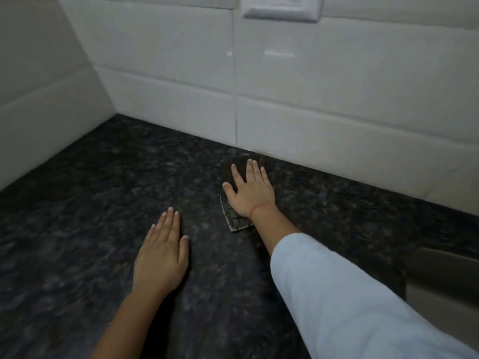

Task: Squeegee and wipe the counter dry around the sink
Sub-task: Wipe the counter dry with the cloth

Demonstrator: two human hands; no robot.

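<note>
Grip unclenched: we press a dark speckled cloth (235, 221) under our flat right hand (251, 193), flat left hand (162, 257) on black stone counter (85, 218).

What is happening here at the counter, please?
A person is wiping the dark granite counter. The right hand presses flat, fingers straight, on a dark cloth close to the white tiled wall. The left hand rests flat on the bare counter, nearer the person, and holds nothing. No squeegee is in view.
</note>
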